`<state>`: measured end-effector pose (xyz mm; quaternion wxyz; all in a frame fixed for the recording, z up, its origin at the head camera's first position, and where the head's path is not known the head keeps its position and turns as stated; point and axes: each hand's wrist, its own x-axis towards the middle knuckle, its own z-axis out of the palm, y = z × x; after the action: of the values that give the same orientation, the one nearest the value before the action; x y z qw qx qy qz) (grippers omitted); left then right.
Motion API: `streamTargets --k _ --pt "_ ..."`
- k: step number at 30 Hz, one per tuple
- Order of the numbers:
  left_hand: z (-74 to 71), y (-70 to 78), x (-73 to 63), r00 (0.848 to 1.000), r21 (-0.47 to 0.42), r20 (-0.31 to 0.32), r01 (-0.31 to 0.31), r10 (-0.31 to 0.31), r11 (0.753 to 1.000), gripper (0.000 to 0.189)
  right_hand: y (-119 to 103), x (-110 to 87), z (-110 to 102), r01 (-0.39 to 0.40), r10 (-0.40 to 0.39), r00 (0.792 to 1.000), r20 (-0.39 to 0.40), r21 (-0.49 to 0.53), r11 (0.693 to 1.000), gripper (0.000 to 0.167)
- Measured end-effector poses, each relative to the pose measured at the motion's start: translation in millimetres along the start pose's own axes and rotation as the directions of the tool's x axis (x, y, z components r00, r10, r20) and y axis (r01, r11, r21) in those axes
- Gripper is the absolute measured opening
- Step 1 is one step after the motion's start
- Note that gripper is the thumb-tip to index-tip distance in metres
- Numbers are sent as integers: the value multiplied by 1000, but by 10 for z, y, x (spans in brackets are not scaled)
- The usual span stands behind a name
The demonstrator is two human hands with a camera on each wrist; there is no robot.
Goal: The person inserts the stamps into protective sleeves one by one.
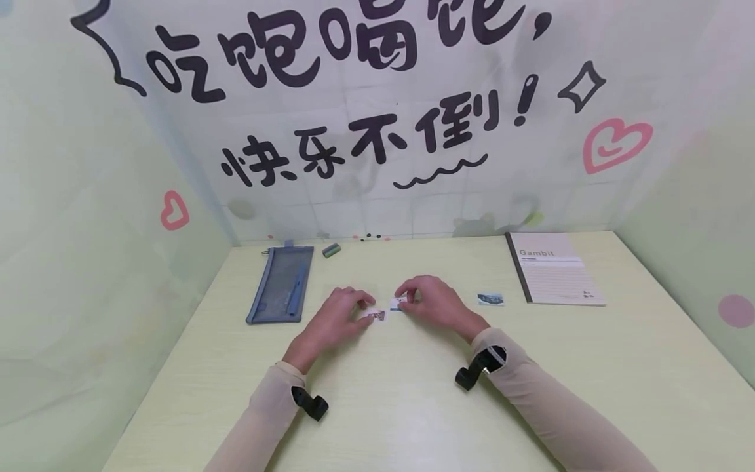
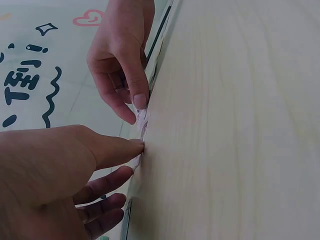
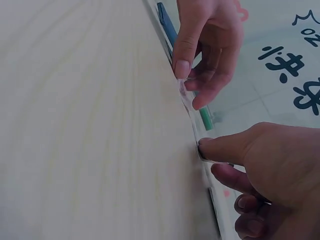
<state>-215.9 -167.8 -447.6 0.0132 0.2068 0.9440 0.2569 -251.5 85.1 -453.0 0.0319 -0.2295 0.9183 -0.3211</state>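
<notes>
Two small picture cards are close together in the middle of the table. My left hand [image 1: 342, 314] pinches one small picture card [image 1: 377, 316] by its left side, between thumb and forefinger. The other small picture card [image 1: 398, 304], with a blue lower edge, is between the thumb and fingers of my right hand [image 1: 433, 303]. In the left wrist view, my left thumb [image 2: 122, 150] presses on the card's edge. Seen from the right wrist, my right thumb [image 3: 220, 149] bears on its card, which is nearly edge-on there. Fingers cover much of both cards.
A third small picture card [image 1: 491, 299] lies right of my right hand. Farther right is a notebook [image 1: 554, 269] with a dark spine. At the left lies a blue mesh pencil pouch [image 1: 280, 285]; a small green-and-grey block [image 1: 331, 250] sits near the back edge.
</notes>
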Motion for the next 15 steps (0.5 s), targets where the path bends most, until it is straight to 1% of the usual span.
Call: streamTargets --k 3,6,10,13,15 --pt "3 2 32 1000 -30 15 9 -8 1000 28 -2 1 -13 11 -11 1000 -4 -28 1000 22" --pt "6 5 52 1000 -50 20 4 -3 999 23 21 -1 -30 27 -27 1000 -2 -41 999 19" --pt "9 14 53 1000 -55 22 15 -14 998 18 71 13 -57 66 -65 998 18 -27 997 14" --pt "12 24 58 1000 -54 24 15 -14 998 20 98 32 -79 92 -92 995 36 -21 996 12" --pt "9 44 63 1000 -57 24 11 -10 998 23 115 45 -103 96 -95 994 54 -21 995 12"
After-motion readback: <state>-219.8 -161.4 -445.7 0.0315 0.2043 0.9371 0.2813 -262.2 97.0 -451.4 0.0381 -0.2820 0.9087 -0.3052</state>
